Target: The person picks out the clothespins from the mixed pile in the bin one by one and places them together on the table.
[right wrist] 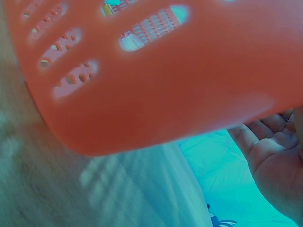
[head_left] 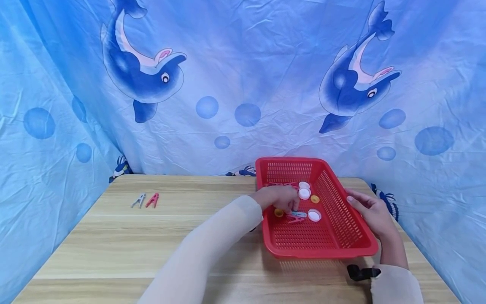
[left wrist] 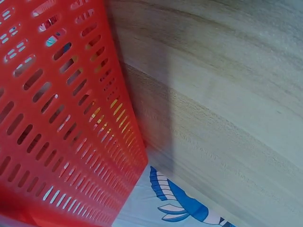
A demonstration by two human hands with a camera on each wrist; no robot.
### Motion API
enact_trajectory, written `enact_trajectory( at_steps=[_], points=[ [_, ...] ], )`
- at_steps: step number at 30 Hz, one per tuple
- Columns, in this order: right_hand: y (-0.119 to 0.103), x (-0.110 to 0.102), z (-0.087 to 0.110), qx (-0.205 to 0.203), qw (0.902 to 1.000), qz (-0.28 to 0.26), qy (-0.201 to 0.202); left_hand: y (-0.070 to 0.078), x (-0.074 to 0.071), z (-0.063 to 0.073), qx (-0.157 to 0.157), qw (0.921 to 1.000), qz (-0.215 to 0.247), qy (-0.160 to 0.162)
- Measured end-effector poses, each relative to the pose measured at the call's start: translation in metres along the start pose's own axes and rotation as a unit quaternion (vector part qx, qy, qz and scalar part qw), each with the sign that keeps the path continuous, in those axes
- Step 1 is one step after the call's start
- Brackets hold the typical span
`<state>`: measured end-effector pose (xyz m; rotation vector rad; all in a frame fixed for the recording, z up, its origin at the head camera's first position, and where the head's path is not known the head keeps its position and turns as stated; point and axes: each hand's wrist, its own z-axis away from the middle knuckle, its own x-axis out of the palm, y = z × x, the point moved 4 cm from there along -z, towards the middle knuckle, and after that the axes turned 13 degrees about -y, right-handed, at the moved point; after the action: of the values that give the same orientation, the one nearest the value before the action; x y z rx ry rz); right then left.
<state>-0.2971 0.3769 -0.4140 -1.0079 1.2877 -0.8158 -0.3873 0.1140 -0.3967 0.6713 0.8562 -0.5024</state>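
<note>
- Inside the red basket (head_left: 320,254), the left hand (head_left: 282,198) is lowered, fingers bent, at a blue clip (head_left: 299,214) — whether it is gripped cannot be told.
- The basket's right rim is held by the partly closed right hand (head_left: 373,214).
- In the basket, pink clips (head_left: 295,220), white caps (head_left: 314,215) and yellow caps (head_left: 315,199) are scattered.
- Well left of the basket — on the table (head_left: 95,245) — two clips (head_left: 152,200) are laid.

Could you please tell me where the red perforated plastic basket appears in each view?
Head: red perforated plastic basket, right of centre, lower half.
Left wrist: basket along the left side.
Right wrist: basket across the top and middle.
Shared landmark: blue printed cloth, beyond the basket in head, at the bottom in both wrist views.
</note>
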Motion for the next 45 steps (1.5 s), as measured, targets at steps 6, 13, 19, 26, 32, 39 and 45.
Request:
enact_trajectory(
  at_steps=[6, 13, 19, 26, 32, 39, 45],
  points=[
    [0.001, 0.001, 0.001, 0.001, 1.0000, -0.005, -0.001, -0.002, 0.000, -0.002, 0.014, 0.9996, 0.024, 0.002],
    [0.001, 0.001, 0.001, 0.012, 0.9999, -0.010, 0.004, -0.001, 0.001, -0.001, 0.061, 0.9963, 0.055, -0.024],
    [0.001, 0.001, 0.001, 0.010, 0.9999, -0.008, 0.003, 0.003, 0.004, 0.001, 0.078, 0.9942, 0.060, -0.043],
    [0.000, 0.001, 0.001, 0.012, 0.9999, -0.011, 0.001, 0.004, 0.007, -0.001, 0.071, 0.9952, 0.056, -0.037],
    [0.001, 0.001, 0.001, 0.008, 0.9999, -0.011, 0.002, 0.006, 0.008, 0.001, 0.061, 0.9952, 0.060, -0.047],
    [0.001, 0.000, 0.000, 0.003, 1.0000, -0.005, 0.000, 0.009, 0.009, 0.004, 0.050, 0.9970, 0.028, -0.051],
    [0.001, -0.001, -0.001, 0.002, 1.0000, 0.001, 0.000, 0.007, 0.006, 0.003, 0.074, 0.9961, 0.021, -0.045]
  ],
)
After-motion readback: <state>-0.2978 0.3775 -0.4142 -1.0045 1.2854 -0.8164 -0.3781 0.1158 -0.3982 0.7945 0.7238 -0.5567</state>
